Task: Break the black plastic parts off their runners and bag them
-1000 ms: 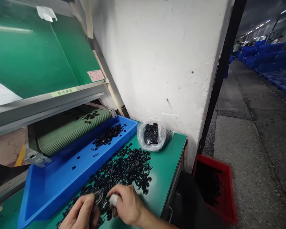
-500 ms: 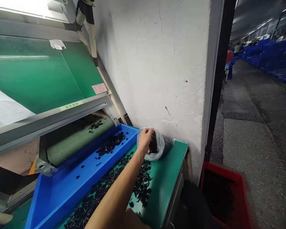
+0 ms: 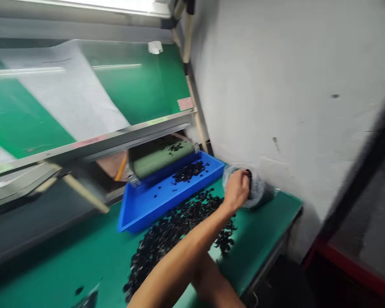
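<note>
My left hand (image 3: 239, 188) reaches across to the mouth of a clear plastic bag (image 3: 259, 192) lying on its side at the right of the green table (image 3: 269, 226). Its fingers curl closed at the opening, where something dark shows; what they grip is hidden. My right arm (image 3: 213, 280) passes below the left forearm, which covers the right hand's fingers. Close by, small black parts (image 3: 170, 233) that look like rings or discs lie spread in a heap on the table.
Behind the heap a blue tray (image 3: 147, 214) holds more black parts, under the end of a ribbed green belt (image 3: 163, 160). A white wall (image 3: 276, 85) rises behind the bag. On the floor at right stands a red bin (image 3: 356, 265). A small plastic bag (image 3: 88, 297) lies at front left.
The view has swung to the left, showing more table and the panel's papers. My left hand stays at the bag's mouth, its fingers now more curled.
</note>
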A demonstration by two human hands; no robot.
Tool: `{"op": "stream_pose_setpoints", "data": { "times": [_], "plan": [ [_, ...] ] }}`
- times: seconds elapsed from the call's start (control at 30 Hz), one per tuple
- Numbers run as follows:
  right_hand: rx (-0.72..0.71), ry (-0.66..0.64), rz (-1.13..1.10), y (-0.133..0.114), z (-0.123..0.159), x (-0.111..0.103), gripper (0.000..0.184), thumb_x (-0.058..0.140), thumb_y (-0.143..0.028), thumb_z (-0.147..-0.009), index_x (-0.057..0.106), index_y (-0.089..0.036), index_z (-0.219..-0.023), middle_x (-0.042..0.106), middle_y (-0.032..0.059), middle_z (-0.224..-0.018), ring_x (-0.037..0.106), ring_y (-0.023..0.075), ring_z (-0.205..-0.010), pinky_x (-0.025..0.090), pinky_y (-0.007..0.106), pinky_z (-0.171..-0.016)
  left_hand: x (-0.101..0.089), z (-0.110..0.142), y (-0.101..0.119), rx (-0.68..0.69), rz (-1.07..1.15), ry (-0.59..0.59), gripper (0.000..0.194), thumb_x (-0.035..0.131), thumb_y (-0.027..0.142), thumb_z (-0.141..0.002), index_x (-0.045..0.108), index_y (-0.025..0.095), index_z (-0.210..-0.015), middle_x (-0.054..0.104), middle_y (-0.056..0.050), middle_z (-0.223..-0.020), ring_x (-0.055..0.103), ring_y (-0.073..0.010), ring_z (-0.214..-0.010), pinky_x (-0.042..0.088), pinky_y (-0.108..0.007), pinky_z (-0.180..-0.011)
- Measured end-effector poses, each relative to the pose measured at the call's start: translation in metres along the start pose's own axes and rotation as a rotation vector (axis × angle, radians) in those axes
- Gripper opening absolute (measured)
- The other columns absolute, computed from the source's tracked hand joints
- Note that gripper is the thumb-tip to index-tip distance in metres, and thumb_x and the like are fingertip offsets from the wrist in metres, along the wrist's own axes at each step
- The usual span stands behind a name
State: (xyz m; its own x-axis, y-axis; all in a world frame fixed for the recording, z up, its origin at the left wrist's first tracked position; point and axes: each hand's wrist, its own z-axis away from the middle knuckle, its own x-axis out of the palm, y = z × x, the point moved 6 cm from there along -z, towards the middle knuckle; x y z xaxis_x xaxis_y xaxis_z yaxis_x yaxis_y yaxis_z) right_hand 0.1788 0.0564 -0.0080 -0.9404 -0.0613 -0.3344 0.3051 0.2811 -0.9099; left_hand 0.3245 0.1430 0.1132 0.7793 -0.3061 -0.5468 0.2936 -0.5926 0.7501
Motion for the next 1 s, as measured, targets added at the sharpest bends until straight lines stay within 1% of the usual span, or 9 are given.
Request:
{"op": "stream_pose_setpoints", "data": {
  "times": [0.1,0.23,0.37,0.47,0.53,0.6,0.77,0.9,1.0],
  "plan": [
    [-0.060,0.012,0.128,0.009,-0.006,0.013,0.038,0.048,-0.016,-0.082,0.064,-0.025,-0.115,0.067,0.0091,-0.113,0.061,0.0281,-0.107,0.049,0.040,-0.090,-0.018,0.069,0.015,0.057,-0.006,-0.027,0.024,0.044,0.020,-0.093,0.064,0.021,-0.106,0.072,-0.005,-0.095,0.063,-0.0187,-0.089,0.048,-0.031,-0.085],
    [-0.171,0.128,0.282,0.011,-0.011,0.010,0.043,0.040,-0.001,-0.075,0.065,-0.021,-0.104,0.068,0.0078,-0.094,0.064,0.0231,-0.090,0.051,0.035,-0.082,-0.039,0.167,0.021,0.247,0.006,-0.192,0.030,0.045,0.014,-0.085,0.063,0.019,-0.109,0.072,-0.007,-0.075,0.063,-0.0215,-0.072,0.046,-0.036,-0.081],
    [-0.273,0.108,0.390,-0.007,-0.016,0.001,0.047,0.036,0.006,-0.073,0.064,-0.021,-0.100,0.065,0.0077,-0.103,0.060,0.0214,-0.097,0.050,0.034,-0.084,-0.073,0.237,-0.015,0.194,0.018,-0.199,0.029,0.042,0.017,-0.087,0.063,0.016,-0.108,0.070,-0.013,-0.077,0.063,-0.0235,-0.073,0.047,-0.034,-0.073],
    [-0.313,0.054,0.526,-0.028,-0.026,0.006,0.037,0.040,0.004,-0.079,0.065,-0.019,-0.094,0.063,0.0083,-0.106,0.056,0.0231,-0.098,0.049,0.037,-0.083,-0.109,0.272,-0.044,0.126,0.070,-0.018,0.028,0.036,0.015,-0.092,0.058,0.020,-0.107,0.058,0.001,-0.052,0.054,-0.0156,-0.050,0.046,-0.028,-0.062],
    [-0.293,0.009,0.612,-0.039,-0.037,0.019,0.028,0.044,-0.002,-0.085,0.065,-0.019,-0.094,0.063,0.0073,-0.096,0.055,0.0225,-0.088,0.049,0.036,-0.077,-0.128,0.291,-0.061,0.031,0.064,0.056,0.026,0.034,0.014,-0.093,0.056,0.021,-0.105,0.049,0.005,-0.048,0.047,-0.0119,-0.042,0.042,-0.023,-0.053],
    [-0.265,-0.065,0.693,-0.046,-0.050,0.038,0.021,0.049,-0.006,-0.087,0.065,-0.019,-0.094,0.062,0.0065,-0.091,0.054,0.0226,-0.085,0.048,0.035,-0.075,-0.143,0.304,-0.073,-0.042,-0.010,0.052,0.024,0.035,0.013,-0.093,0.056,0.020,-0.101,0.048,0.006,-0.049,0.047,-0.0113,-0.044,0.040,-0.022,-0.051],
    [-0.112,-0.240,0.888,-0.040,-0.071,0.076,0.015,0.053,-0.008,-0.083,0.064,-0.019,-0.085,0.061,0.0084,-0.092,0.055,0.0250,-0.088,0.045,0.033,-0.068,-0.167,0.315,-0.085,-0.115,-0.179,-0.049,0.023,0.040,0.012,-0.090,0.061,0.019,-0.095,0.064,-0.003,-0.069,0.058,-0.0151,-0.065,0.045,-0.023,-0.067],
    [-0.073,-0.167,0.750,-0.036,-0.069,0.067,0.021,0.049,-0.002,-0.079,0.060,-0.020,-0.082,0.060,0.0044,-0.088,0.054,0.0208,-0.085,0.042,0.030,-0.069,-0.172,0.315,-0.094,-0.195,-0.106,-0.107,0.024,0.039,0.015,-0.092,0.063,0.019,-0.093,0.064,-0.002,-0.069,0.057,-0.0157,-0.068,0.044,-0.024,-0.069],
    [-0.091,-0.094,0.533,-0.036,-0.065,0.051,0.017,0.047,-0.005,-0.078,0.056,-0.020,-0.077,0.060,0.0024,-0.085,0.054,0.0186,-0.082,0.041,0.029,-0.070,-0.174,0.315,-0.105,-0.285,0.060,-0.038,0.022,0.040,0.021,-0.095,0.062,0.021,-0.097,0.065,-0.003,-0.077,0.057,-0.0155,-0.073,0.044,-0.025,-0.071]
  ]
}}
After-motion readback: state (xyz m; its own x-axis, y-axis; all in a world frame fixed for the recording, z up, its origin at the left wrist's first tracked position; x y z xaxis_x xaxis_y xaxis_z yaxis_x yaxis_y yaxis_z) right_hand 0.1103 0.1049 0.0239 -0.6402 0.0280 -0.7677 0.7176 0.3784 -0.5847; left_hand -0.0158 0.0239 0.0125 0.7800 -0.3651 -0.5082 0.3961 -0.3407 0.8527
